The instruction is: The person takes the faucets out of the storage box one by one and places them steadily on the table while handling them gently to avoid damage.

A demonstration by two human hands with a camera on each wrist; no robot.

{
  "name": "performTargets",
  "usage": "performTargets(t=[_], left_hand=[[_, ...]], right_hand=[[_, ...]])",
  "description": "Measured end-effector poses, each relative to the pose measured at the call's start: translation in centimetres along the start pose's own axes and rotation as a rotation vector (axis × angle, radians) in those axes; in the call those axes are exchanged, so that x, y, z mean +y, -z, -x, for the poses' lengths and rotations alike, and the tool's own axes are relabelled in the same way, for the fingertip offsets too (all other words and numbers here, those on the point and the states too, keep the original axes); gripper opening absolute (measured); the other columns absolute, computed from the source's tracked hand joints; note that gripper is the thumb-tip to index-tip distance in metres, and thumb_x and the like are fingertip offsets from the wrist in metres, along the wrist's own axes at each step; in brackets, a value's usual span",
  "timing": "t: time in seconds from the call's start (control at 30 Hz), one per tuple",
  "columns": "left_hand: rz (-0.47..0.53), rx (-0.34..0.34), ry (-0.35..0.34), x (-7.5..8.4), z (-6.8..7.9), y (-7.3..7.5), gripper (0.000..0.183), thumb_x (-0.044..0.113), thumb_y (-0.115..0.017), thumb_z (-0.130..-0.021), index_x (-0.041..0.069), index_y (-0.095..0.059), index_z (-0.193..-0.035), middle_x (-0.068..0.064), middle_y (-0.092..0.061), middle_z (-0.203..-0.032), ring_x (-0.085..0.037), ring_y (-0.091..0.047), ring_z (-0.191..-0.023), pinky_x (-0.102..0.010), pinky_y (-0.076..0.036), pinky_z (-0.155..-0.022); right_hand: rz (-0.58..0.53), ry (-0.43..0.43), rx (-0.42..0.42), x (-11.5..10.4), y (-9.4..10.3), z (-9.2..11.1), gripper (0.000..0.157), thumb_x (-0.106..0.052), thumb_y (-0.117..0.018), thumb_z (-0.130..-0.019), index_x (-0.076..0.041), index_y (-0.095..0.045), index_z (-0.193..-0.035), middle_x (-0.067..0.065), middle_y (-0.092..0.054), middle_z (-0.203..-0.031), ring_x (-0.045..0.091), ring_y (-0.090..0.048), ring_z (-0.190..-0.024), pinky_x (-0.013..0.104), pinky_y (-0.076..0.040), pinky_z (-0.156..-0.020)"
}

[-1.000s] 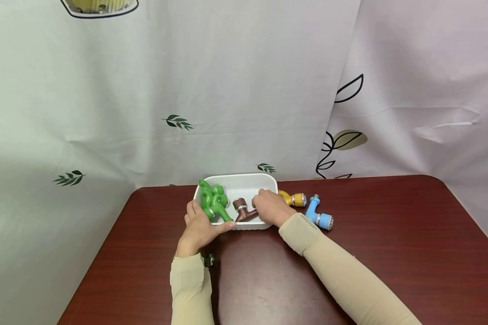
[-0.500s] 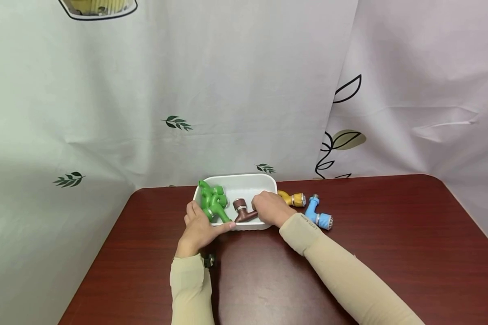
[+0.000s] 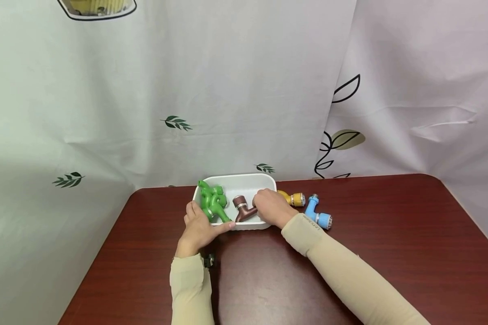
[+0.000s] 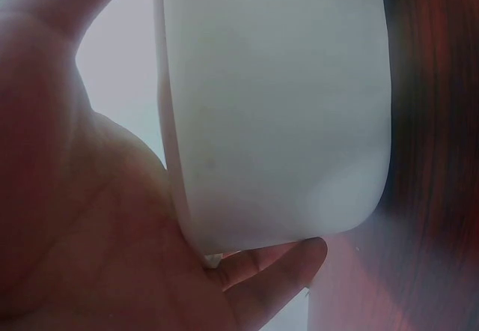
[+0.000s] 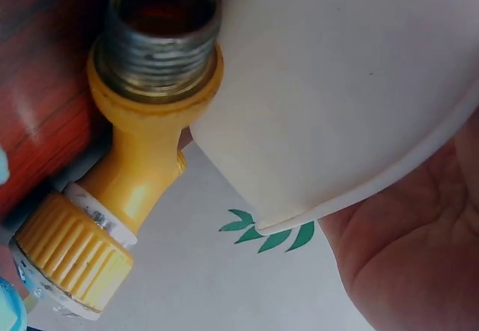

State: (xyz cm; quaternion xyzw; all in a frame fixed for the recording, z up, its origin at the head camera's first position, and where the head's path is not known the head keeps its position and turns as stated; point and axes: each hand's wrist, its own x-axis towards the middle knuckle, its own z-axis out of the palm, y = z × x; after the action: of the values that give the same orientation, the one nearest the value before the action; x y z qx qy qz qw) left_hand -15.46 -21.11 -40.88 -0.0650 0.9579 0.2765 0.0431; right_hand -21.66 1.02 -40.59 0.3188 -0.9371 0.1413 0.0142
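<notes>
A white tray (image 3: 250,184) stands near the table's back edge. My left hand (image 3: 198,229) grips its front left corner, thumb along the front rim and fingers around the side; the left wrist view shows fingertips against the tray wall (image 4: 277,106). Inside, green taps (image 3: 216,206) are bunched at the left end. A brown tap (image 3: 242,211) lies right of them, knob toward the back. My right hand (image 3: 272,207) reaches over the right rim and pinches the brown tap's right end; its fingertips are hidden in the head view.
Just outside the tray's right end lies a yellow tap (image 3: 295,199), its threaded metal mouth (image 5: 165,39) beside the tray wall. A blue tap (image 3: 318,215) rests farther right on the dark red table (image 3: 390,234). A printed curtain (image 3: 227,90) hangs behind the table.
The brown tap has shifted and turned slightly, its knob end moving a little toward the back, with the right hand at its end. The left hand keeps its place on the tray.
</notes>
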Motion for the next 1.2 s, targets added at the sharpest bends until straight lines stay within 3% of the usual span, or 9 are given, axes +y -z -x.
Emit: performTargets(t=[0.3, 0.53, 0.77, 1.2], left_hand=[[0.003, -0.003, 0.0, 0.1, 0.0, 0.1, 0.137, 0.054, -0.085, -0.073, -0.018, 0.002, -0.15, -0.032, -0.007, -0.152, -0.055, -0.023, -0.132, -0.059, -0.035, -0.108], [0.011, -0.009, 0.003, 0.1, 0.1, 0.1, 0.137, 0.054, -0.085, -0.072, -0.018, 0.002, -0.15, -0.032, -0.007, -0.152, -0.054, -0.023, -0.131, -0.059, -0.036, -0.107], [0.01, -0.014, 0.011, 0.1, 0.1, 0.2, 0.138, 0.055, -0.085, -0.073, -0.017, 0.003, -0.15, -0.031, -0.007, -0.152, -0.054, -0.022, -0.132, -0.059, -0.036, -0.107], [0.011, -0.017, 0.015, 0.1, 0.1, 0.2, 0.137, 0.056, -0.085, -0.072, -0.017, 0.003, -0.15, -0.03, -0.008, -0.151, -0.053, -0.022, -0.131, -0.059, -0.037, -0.107]], right_hand=[[0.063, 0.006, 0.019, 0.0, 0.4, 0.4, 0.025, 0.012, -0.064, -0.079, -0.008, -0.077, -0.089, 0.011, -0.065, -0.086, 0.03, -0.064, -0.086, 0.042, -0.055, -0.072], [0.089, -0.005, 0.04, 0.2, 0.6, 0.7, 0.026, 0.008, -0.065, -0.083, -0.011, -0.079, -0.094, 0.008, -0.066, -0.088, 0.026, -0.064, -0.087, 0.037, -0.055, -0.069], [0.057, -0.02, 0.082, 0.2, 0.7, 1.0, 0.023, 0.007, -0.065, -0.085, -0.009, -0.078, -0.096, 0.008, -0.064, -0.089, 0.025, -0.062, -0.088, 0.037, -0.055, -0.066], [-0.016, -0.02, 0.196, 0.3, 1.3, 1.8, 0.021, 0.005, -0.06, -0.092, -0.004, -0.077, -0.101, 0.013, -0.066, -0.098, 0.029, -0.063, -0.096, 0.041, -0.057, -0.076]])
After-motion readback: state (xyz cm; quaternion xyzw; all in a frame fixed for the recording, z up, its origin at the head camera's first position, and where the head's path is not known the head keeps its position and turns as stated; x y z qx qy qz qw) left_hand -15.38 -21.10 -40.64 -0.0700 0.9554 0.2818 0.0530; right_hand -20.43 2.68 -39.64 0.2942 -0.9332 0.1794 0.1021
